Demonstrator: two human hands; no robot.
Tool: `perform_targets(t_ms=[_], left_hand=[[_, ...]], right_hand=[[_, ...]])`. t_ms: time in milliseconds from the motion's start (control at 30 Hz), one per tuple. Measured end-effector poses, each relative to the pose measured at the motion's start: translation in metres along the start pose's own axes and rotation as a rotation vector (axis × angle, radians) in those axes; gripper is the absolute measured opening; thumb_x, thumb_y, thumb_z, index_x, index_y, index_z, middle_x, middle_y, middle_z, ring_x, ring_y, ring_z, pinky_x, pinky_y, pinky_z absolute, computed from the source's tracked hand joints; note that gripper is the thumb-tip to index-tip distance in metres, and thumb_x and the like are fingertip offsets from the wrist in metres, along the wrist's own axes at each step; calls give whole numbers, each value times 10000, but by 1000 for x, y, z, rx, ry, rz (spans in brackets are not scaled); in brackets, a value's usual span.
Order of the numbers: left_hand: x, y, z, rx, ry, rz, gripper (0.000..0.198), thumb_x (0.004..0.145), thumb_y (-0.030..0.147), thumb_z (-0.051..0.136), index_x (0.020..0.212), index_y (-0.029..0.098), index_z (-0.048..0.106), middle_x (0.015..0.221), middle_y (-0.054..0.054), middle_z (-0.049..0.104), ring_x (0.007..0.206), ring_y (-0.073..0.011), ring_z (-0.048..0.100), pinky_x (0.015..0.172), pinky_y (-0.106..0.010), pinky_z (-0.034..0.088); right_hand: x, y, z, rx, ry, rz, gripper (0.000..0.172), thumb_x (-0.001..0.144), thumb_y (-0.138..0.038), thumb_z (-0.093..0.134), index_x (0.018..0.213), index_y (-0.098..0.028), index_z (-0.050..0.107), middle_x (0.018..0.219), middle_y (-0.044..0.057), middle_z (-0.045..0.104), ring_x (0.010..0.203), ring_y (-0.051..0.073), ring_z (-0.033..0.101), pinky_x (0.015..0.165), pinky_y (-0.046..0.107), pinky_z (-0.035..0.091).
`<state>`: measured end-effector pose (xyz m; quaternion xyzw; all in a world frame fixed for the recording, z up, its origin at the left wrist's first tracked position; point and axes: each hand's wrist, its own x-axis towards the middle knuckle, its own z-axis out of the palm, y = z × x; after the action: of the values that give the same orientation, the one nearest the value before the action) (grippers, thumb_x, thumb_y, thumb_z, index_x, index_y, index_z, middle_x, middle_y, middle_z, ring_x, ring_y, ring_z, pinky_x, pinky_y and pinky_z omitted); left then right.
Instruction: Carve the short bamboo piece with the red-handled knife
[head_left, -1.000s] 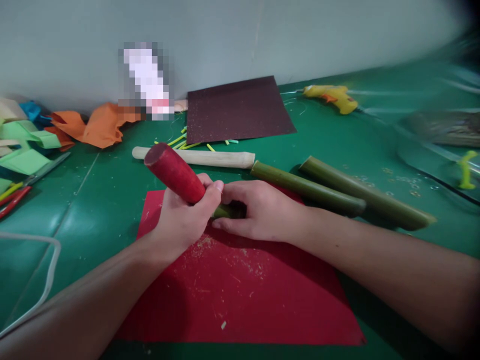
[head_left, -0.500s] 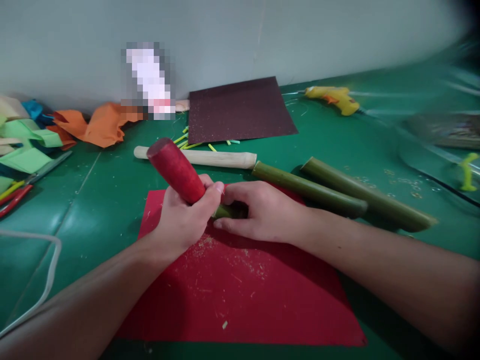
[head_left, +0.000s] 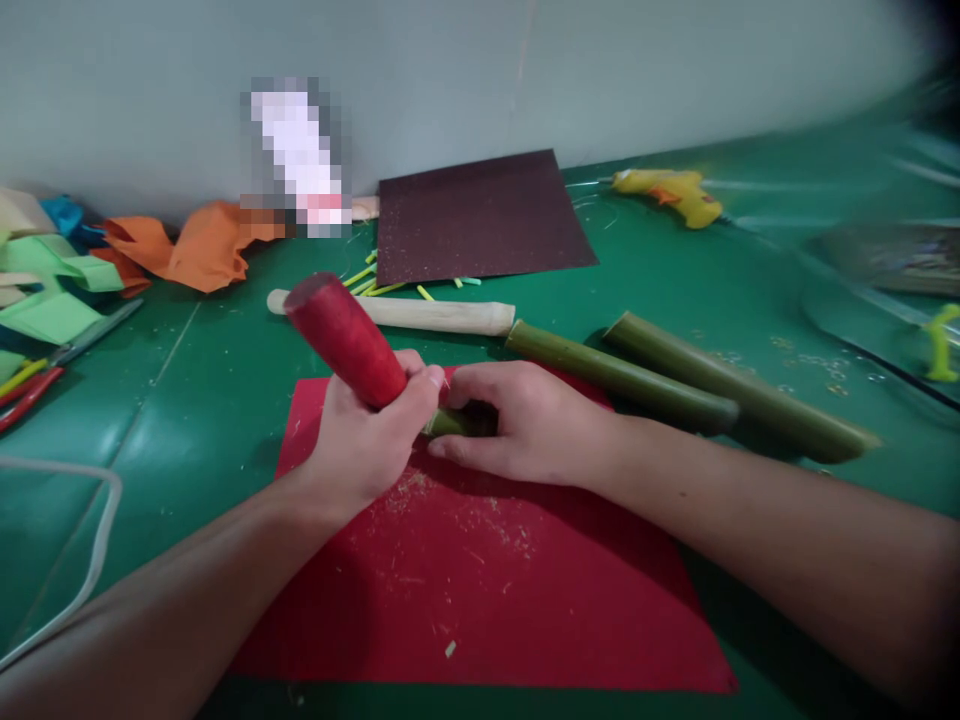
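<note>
My left hand (head_left: 364,445) is closed around the thick red handle of a tool (head_left: 346,342), its butt tilted up and to the left. Whatever lies at the tool's working end is hidden behind my fingers. A short green bamboo piece (head_left: 461,423) is gripped by my right hand (head_left: 540,425), its fingers behind and its thumb in front. Both hands nearly meet at the bamboo's left end, just over a red sheet (head_left: 540,610). Pale shavings (head_left: 480,530) are scattered across that sheet.
Behind my hands lie a pale peeled stick (head_left: 442,316) and two green bamboo lengths (head_left: 622,378) (head_left: 739,385). A dark brown sheet (head_left: 480,220) and a yellow glue gun (head_left: 671,192) are farther back. Scissors (head_left: 34,398) and crumpled orange paper (head_left: 199,248) are at left.
The red handle's butt has tipped slightly to the left and down. Both hands keep their grips in nearly the same place.
</note>
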<state>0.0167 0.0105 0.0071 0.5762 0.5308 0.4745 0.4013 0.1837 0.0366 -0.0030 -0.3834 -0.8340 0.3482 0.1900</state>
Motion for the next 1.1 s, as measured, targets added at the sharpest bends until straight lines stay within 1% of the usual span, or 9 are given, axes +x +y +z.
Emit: perform_targets(t_ms=[100,300,367,467,500,633,800,1000,1100], left_hand=[[0,-2,2,-16,28,13,310,785,222,599,523,186,437,496,51,396,465,-60,352,446,-192,373],[2,-2,3,80,52,77,307,794,223,603,529,177,453,530,44,428,522,-60,414,495,-162,407],[1,-2,2,72,26,73,309,789,216,594,523,177,442,521,48,410,505,-55,390,477,-161,388],[0,0,0,53,-54,33,313,757,205,595,497,179,421,490,54,373,463,-51,329,421,-176,327],[0,0,-1,42,-59,20,318,750,206,594,488,181,415,479,54,364,455,-52,317,410,-182,314],[1,0,0,-41,30,2,323,762,211,578,487,186,412,471,48,367,454,-61,332,425,-195,337],[2,-3,2,-21,28,28,323,784,215,600,514,184,425,498,47,390,473,-63,362,446,-191,371],[2,-2,1,87,25,76,301,785,220,589,525,186,440,528,39,425,518,-75,408,493,-189,417],[2,2,1,91,-11,49,302,763,210,580,508,187,419,503,46,393,484,-68,363,450,-191,377]], right_hand=[[0,-1,0,-4,9,5,250,800,-405,689,845,-173,611,707,-23,570,601,98,441,569,263,289],[0,-1,1,3,15,4,250,802,-404,692,845,-170,618,730,-12,589,618,103,452,579,268,293],[0,-1,0,10,5,-3,250,809,-404,681,866,-167,626,740,-7,596,625,108,460,583,269,303],[0,0,0,24,-17,-29,254,818,-413,667,874,-168,630,758,0,607,648,114,480,595,266,324],[0,0,0,20,-20,-29,255,817,-416,667,868,-169,628,758,-1,605,649,114,481,594,265,326],[0,0,0,-10,-6,13,260,799,-418,685,839,-173,606,726,-15,577,611,103,456,568,264,305],[0,-1,0,7,-4,4,253,803,-410,685,851,-175,607,712,-23,564,608,101,441,572,266,296],[0,0,-1,8,-8,-1,258,804,-408,684,869,-164,628,741,-6,598,624,111,467,577,268,305],[0,0,-1,35,-21,-22,265,823,-408,669,922,-164,641,772,2,616,639,115,480,593,271,316]])
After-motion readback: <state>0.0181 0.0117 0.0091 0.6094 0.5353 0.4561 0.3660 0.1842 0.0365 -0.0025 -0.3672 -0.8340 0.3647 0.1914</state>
